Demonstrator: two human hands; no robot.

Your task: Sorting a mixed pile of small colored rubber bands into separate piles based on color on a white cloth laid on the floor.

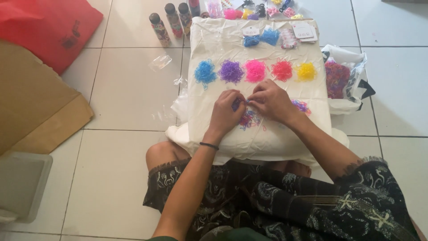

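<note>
**Two hands sorting tiny elastic bands on a cream cloth**

The left hand point(225, 111) and right hand point(269, 101) meet at the centre of a cream cloth point(214, 49) spread over a cushion on the tiled floor point(125, 89). Both hands curl downward with fingertips pinched together over a mixed heap of small elastic bands point(249, 119), which lies directly beneath them, partly hidden by the fingers. Each hand seems to nip a few bands, though exactly which ones cannot be told. A dark band circles the left wrist.

At 12 o'clock from the hands runs a row of sorted piles: a blue pile point(205, 72), a purple pile point(231, 71), a pink pile point(255, 70), a red pile point(282, 70) and a yellow pile point(306, 71), each apart from its neighbour. A small multicoloured clump point(302, 106) sits at 3 o'clock, just beside the right wrist.

Farther toward 12 o'clock lie blue hair ties point(262, 38) and paper tags point(304, 31). At 2 o'clock an open plastic bag point(352, 67) holds more mixed bands. At 11 o'clock stand four patterned bottles point(171, 20). Cardboard point(35, 102) and a red bag point(49, 27) lie at 9 to 10 o'clock.
</note>
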